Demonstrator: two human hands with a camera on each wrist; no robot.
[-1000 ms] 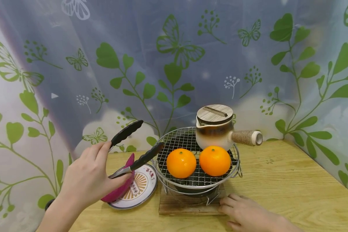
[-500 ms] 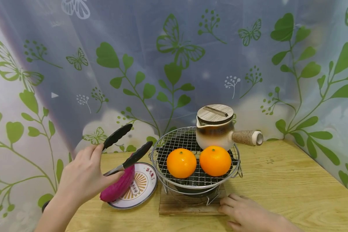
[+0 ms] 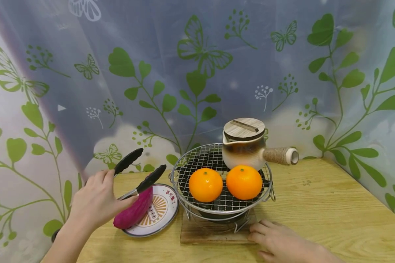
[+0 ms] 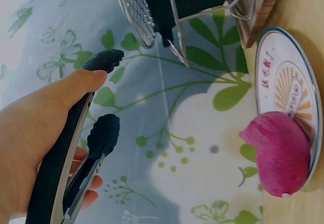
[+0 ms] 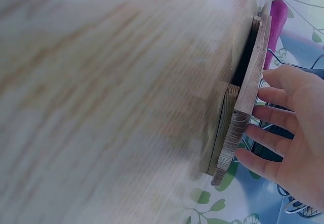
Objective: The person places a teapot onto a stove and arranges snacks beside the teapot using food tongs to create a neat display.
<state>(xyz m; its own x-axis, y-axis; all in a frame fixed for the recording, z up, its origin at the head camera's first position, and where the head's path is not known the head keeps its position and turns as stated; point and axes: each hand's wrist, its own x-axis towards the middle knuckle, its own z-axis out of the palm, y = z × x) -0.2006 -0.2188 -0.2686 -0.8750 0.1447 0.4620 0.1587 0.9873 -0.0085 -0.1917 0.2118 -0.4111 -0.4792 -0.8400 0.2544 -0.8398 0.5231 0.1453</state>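
Observation:
My left hand (image 3: pixel 97 201) grips a pair of tongs (image 4: pixel 59 155), black-tipped with metal arms, the arms spread and nothing between the tips. Below the tongs lies a purple sweet potato (image 3: pixel 135 212) on a white plate (image 3: pixel 162 219) with an orange ray pattern. In the left wrist view the sweet potato (image 4: pixel 282 153) sits well apart from the tongs. My right hand (image 3: pixel 279 239) rests its fingertips on the edge of the wooden board (image 3: pixel 217 237) under the grill; the right wrist view shows its fingers (image 5: pixel 271 140) fairly straight along that board.
A round wire grill rack (image 3: pixel 192 157) stands over a dark stove on the board. On it are two oranges (image 3: pixel 205 185) and a ceramic pot (image 3: pixel 240 155) with a wooden lid and a rope-wrapped handle (image 3: pixel 276 155) sticking out right. A patterned curtain hangs behind the table.
The left hand and its tongs have drawn back left and down, away from the grill's left edge, uncovering more of the sweet potato. The right hand has stayed put.

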